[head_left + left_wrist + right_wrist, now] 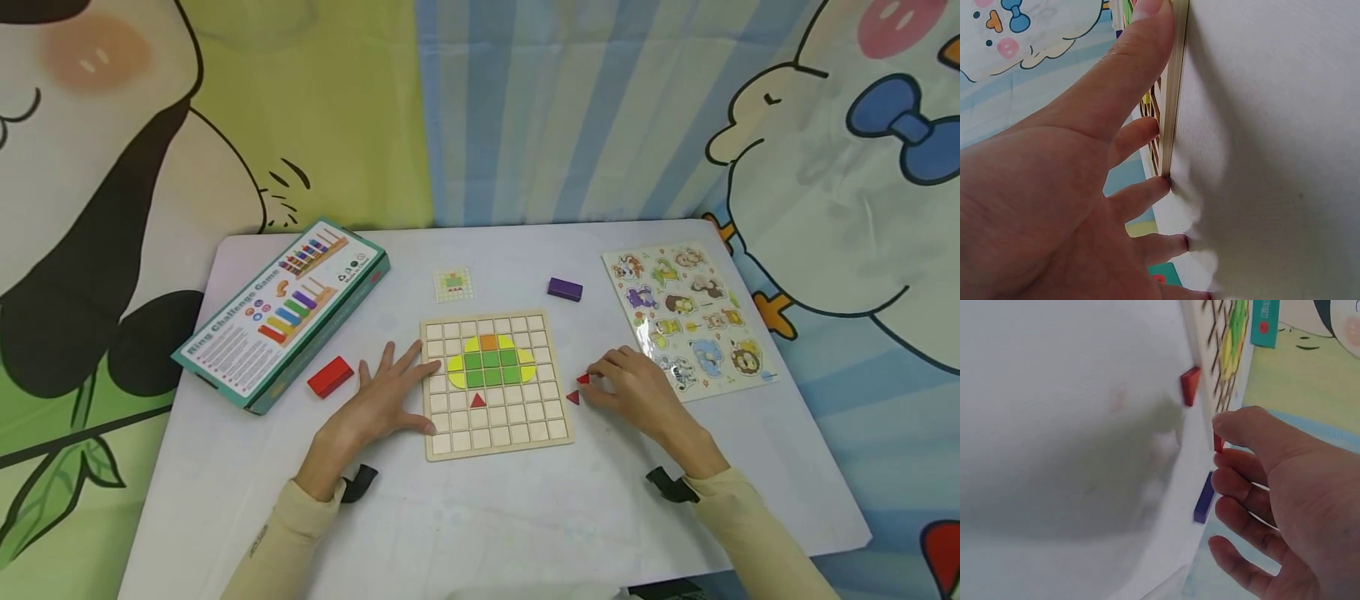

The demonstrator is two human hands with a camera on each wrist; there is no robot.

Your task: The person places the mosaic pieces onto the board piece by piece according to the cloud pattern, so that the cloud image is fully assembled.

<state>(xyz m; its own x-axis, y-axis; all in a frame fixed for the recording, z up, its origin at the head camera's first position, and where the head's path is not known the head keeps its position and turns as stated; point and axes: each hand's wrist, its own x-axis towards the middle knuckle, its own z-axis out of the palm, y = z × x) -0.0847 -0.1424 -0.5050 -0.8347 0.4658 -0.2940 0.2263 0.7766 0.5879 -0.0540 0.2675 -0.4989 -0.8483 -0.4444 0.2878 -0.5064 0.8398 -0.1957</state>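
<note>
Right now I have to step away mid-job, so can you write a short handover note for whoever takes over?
Left hand: flat and open, fingers pressing the left edge of the wooden grid board.
Right hand: pinching a small red triangle tile on the white table, right of the board.
Done: yellow, green and orange tile pattern, plus one red triangle in the grid.
Left: a second loose red triangle beside the board; many grid cells unfilled.

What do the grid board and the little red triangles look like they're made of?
Grid board: pale, unpainted wood by the look, matte, with a layered edge visible in the left wrist view, so possibly plywood. Red triangle beside the board: probably painted wood, an even red coat with slight sheen and real thickness. The right hand pinches a similar one.
</note>
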